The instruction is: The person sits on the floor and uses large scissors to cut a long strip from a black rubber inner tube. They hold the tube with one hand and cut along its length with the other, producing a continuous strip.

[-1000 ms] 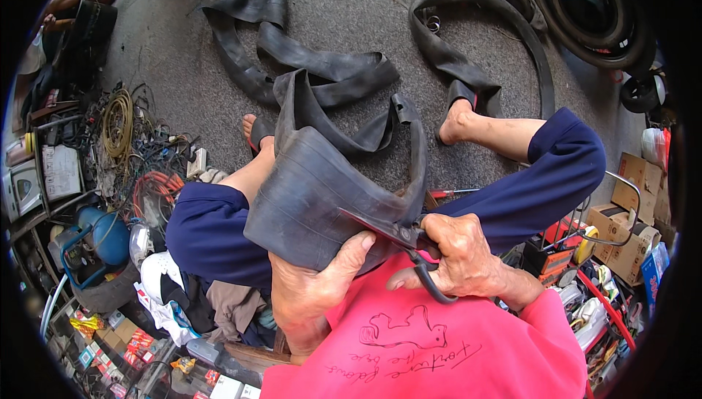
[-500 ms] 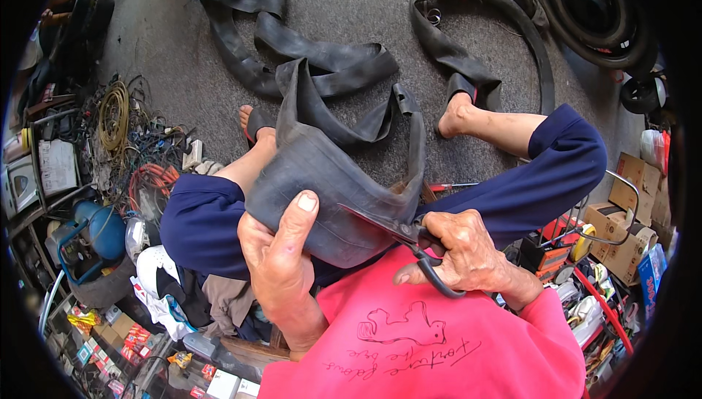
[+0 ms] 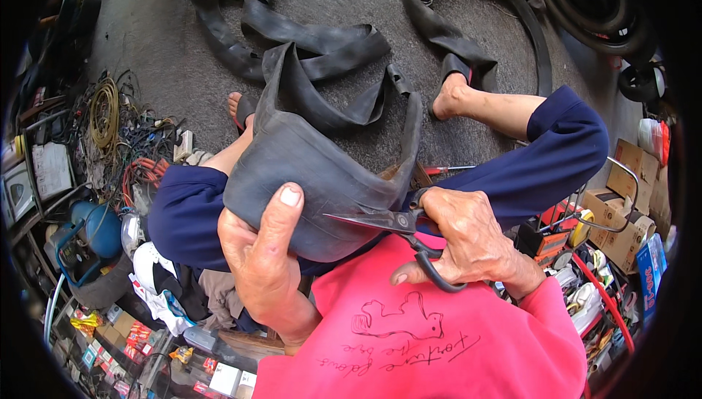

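Across my lap lies a wide sheet of black rubber inner tube [image 3: 314, 172], and its long strips trail down to the ground between my feet. My left hand [image 3: 267, 260] pinches the sheet's left edge, thumb on top and fingers underneath. In my right hand [image 3: 464, 234] are black-handled scissors [image 3: 398, 222], with fingers and thumb around the handle loops. The blades point left over the rubber, one lying on its upper face near the right edge. Whether the other blade is under the rubber I cannot tell.
More black rubber strips [image 3: 314, 40] lie on the grey ground ahead, and another long strip [image 3: 537, 40] curves at the right. Tyres [image 3: 592, 4] stand at the far right. Cables and a coiled hose [image 3: 104, 114] crowd the left; cardboard boxes [image 3: 621, 209] sit at the right.
The scissors' blades have swung closer together and now point more level to the left. Both hands and the rubber sheet appear shifted slightly left in view, along with the surroundings.
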Motion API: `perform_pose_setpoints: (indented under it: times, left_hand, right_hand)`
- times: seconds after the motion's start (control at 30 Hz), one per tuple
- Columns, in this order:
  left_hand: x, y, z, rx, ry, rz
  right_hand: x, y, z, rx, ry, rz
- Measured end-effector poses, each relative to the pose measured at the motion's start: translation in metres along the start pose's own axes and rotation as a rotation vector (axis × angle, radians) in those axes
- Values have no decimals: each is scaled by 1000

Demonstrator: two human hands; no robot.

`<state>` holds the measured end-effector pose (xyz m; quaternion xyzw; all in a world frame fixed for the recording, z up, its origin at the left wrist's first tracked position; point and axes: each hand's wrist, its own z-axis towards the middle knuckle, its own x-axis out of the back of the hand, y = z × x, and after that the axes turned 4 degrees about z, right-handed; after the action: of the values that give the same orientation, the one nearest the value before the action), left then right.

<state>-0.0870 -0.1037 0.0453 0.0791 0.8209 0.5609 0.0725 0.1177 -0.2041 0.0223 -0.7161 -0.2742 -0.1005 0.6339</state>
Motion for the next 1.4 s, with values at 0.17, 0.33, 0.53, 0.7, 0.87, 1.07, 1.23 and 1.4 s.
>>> perform_pose_setpoints:
  times: [0.17,0.33,0.53,0.7,0.87,1.07,1.23,1.4]
  left_hand:
    - [-1,1,1,55,24,-131]
    - [-4,-6,4,48,28,-49]
    - [-6,-12,4,114,43,-10]
    - [-2,-9,2,187,35,-31]
    - [-3,-9,5,207,58,-95]
    - [4,-6,7,326,47,-167]
    - [0,-7,7,272,23,-124]
    - [-1,-6,10,207,-76,-129]
  right_hand:
    - [1,-1,1,-31,1,6]
    - [7,5,5,-108,-155,96]
    - [-4,35,1,-290,-446,744]
    - [-12,40,-3,-293,-458,949]
    - [-10,40,-6,-379,-552,1238]
    - [-26,43,-17,-367,-531,1525]
    - [-2,14,-1,-166,-217,328]
    - [-4,8,-3,-90,73,-96]
